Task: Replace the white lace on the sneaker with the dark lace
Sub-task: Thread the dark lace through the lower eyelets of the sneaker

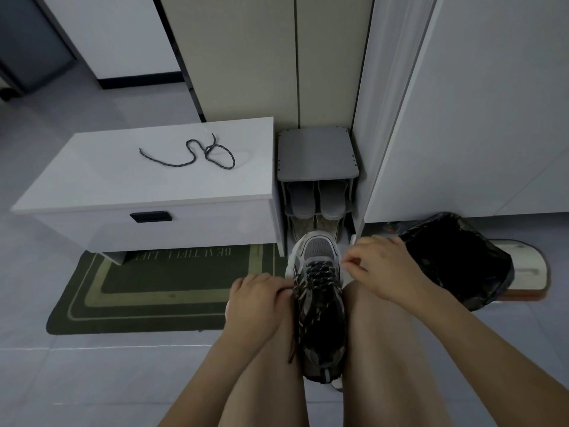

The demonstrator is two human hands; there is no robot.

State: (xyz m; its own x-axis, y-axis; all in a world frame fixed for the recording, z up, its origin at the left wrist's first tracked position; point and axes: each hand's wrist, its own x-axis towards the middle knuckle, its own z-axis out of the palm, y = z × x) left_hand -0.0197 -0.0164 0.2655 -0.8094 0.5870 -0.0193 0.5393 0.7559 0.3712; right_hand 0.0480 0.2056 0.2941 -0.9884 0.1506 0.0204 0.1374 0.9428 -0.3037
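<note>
Sneaker (320, 306) lies between left grip (258, 300), pinching its dark lace (321, 271), and right grip (381, 263), hold unclear.

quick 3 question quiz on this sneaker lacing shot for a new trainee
1. True or false: the grey-and-black mesh sneaker is held between the person's legs, toe pointing away.
2. Where does the loose dark speckled lace lie? A) on the white drawer bench B) on the green doormat C) in the black bin bag
3. Fill in: the ___ hand's grip holds an end of the dark lace threaded through the sneaker.

Key: 1 true. 2 A. 3 left; the left hand pinches it beside the eyelets.
</note>
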